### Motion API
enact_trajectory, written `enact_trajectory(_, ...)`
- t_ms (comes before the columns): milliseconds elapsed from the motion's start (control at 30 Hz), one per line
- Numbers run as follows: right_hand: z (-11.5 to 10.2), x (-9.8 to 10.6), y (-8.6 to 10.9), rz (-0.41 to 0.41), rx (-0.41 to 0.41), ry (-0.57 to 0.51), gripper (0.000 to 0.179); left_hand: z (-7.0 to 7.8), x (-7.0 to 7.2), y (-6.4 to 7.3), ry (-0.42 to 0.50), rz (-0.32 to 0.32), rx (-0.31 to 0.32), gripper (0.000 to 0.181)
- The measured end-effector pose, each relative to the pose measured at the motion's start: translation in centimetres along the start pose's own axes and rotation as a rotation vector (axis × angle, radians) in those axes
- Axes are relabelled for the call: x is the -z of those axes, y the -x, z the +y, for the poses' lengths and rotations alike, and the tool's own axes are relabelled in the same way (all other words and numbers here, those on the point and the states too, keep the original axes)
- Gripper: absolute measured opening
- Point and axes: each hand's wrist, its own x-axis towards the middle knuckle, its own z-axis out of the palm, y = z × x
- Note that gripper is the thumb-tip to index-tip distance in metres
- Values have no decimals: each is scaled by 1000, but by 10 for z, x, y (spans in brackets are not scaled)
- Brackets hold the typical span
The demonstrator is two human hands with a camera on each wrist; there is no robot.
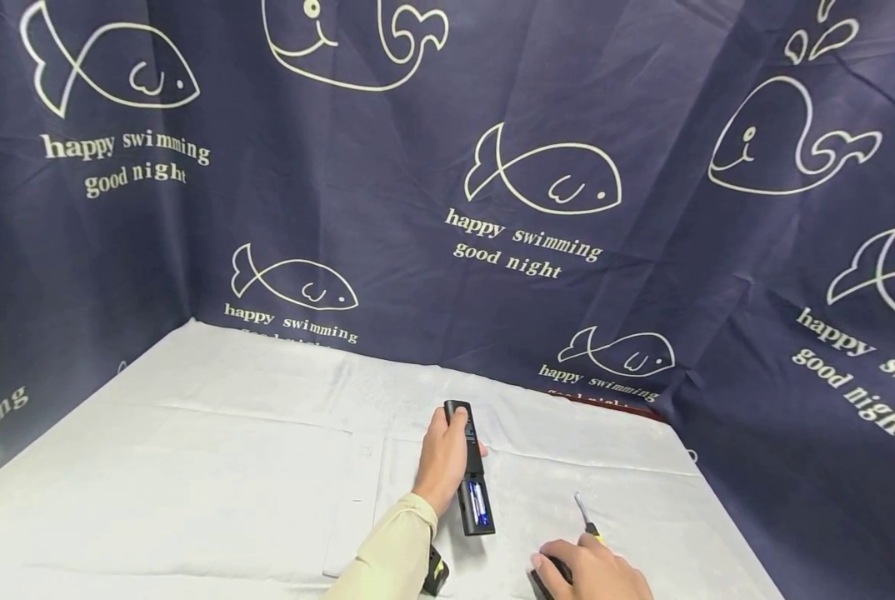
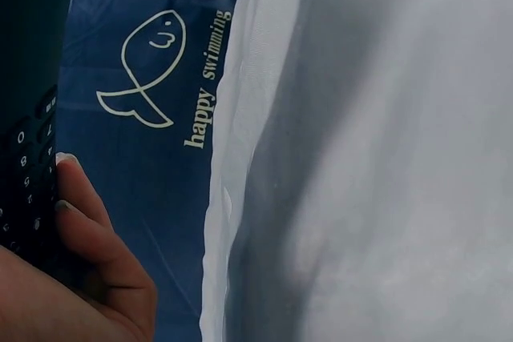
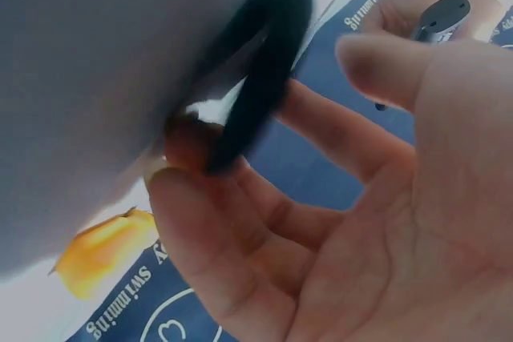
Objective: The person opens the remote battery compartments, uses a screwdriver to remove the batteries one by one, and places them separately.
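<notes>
My left hand (image 1: pixel 442 462) grips a black remote control (image 1: pixel 478 500), thumb on its back. The lower end shows an uncovered battery bay with blue-and-silver batteries (image 1: pixel 479 502) in it. In the left wrist view, fingers curl at the edge of the remote's keypad (image 2: pixel 32 174). Low over the table at the right, my right hand (image 1: pixel 593 571) holds a thin dark curved piece (image 3: pixel 268 62), like a battery cover, in its curled fingers; it is blurred in the right wrist view. Just beyond that hand lies a screwdriver (image 1: pixel 582 507) with a yellow-and-black handle, partly hidden by the hand.
A white cloth (image 1: pixel 192 492) covers the table, with a flat white sheet (image 1: pixel 353 500) left of the left hand. Dark blue curtains (image 1: pixel 387 192) with fish prints enclose the back and sides. A black-and-yellow device (image 1: pixel 436 573) sits at the left wrist.
</notes>
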Motion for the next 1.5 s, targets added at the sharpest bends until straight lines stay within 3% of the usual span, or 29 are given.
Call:
enact_trajectory(133, 3, 4, 1, 69, -6, -15, 45, 0, 0, 0, 8, 1, -1, 33)
enact_trajectory(367, 15, 10, -4, 92, -32, -56, 58, 1, -3, 1, 29, -16, 2, 32)
enact_trajectory(700, 29, 20, -11, 189, 12, -65, 36, 0, -1, 0, 31, -9, -6, 32)
enact_trajectory(933, 41, 19, -20, 146, -35, -58, 40, 0, -1, -1, 40, -28, -4, 33)
enact_trajectory(1233, 51, 14, -22, 215, -30, -83, 36, -2, 0, -3, 40, -43, -8, 35)
enact_trajectory(1500, 57, 12, -25, 147, -42, -84, 34, -2, 0, -2, 40, -48, -5, 36)
